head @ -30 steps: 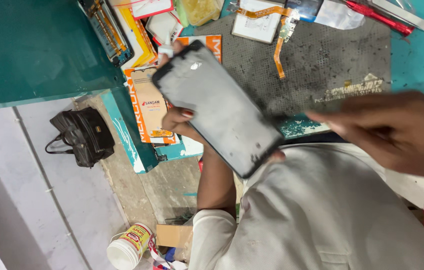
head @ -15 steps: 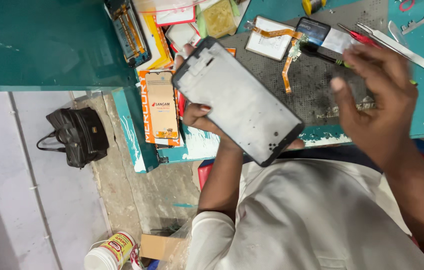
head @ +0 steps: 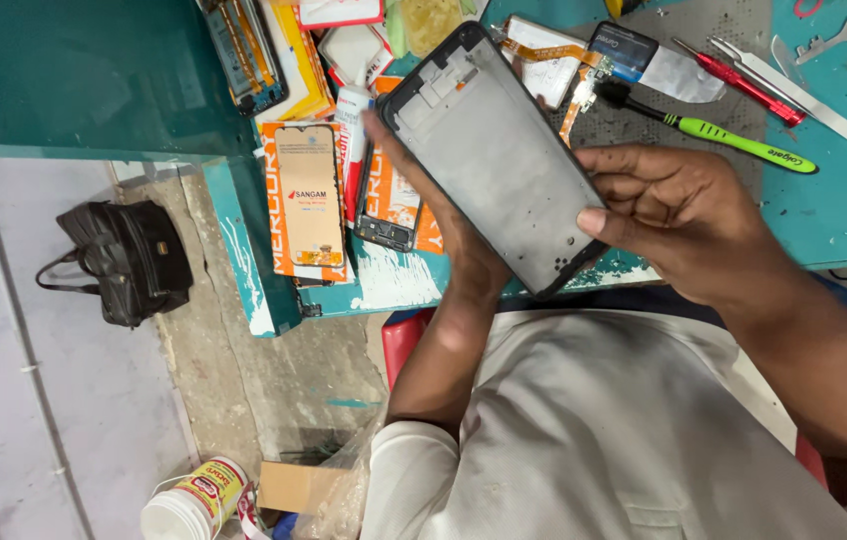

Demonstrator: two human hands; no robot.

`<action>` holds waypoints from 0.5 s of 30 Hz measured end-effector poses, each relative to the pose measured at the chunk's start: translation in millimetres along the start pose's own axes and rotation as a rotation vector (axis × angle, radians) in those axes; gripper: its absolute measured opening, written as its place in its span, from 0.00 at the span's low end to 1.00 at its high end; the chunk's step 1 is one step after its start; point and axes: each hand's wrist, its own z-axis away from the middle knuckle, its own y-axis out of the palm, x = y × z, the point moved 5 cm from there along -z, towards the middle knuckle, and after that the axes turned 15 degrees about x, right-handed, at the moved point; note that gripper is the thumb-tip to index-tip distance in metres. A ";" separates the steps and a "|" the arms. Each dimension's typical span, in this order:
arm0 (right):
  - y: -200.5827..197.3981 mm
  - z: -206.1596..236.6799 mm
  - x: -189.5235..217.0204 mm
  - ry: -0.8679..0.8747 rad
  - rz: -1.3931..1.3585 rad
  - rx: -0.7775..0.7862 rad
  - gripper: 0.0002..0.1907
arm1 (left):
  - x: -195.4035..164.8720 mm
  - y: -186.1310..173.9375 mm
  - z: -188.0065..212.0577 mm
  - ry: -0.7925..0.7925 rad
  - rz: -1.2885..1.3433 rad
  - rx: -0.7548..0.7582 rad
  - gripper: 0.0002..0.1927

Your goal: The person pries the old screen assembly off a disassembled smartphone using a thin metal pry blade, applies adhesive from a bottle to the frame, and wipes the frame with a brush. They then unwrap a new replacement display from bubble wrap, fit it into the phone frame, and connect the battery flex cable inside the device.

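The phone frame (head: pixel 499 160) sits between both hands, above the bench (head: pixel 844 210), with the bag (head: pixel 124 260) far left.

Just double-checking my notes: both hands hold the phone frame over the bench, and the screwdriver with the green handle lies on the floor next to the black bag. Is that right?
Not quite. The head view shows the green-handled screwdriver lying on the teal bench, not on the floor; only the black bag is down there. The left hand and right hand do hold the phone frame.

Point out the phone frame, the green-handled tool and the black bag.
phone frame (head: pixel 499 160), head view, middle of its grey inner plate
green-handled tool (head: pixel 744 142), head view, middle of handle
black bag (head: pixel 124 262), head view, middle of body
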 end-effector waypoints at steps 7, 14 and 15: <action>-0.7 -5.6 -4.8 -0.111 0.118 0.041 0.23 | -3.8 32.6 7.3 -0.145 0.764 0.239 0.64; -29.6 16.6 -9.2 -0.173 0.633 -0.197 0.14 | -8.3 30.6 7.8 -0.084 0.820 0.143 0.52; -49.4 27.8 0.7 -0.280 0.901 -0.425 0.14 | -11.8 31.8 5.5 -0.072 0.850 0.130 0.52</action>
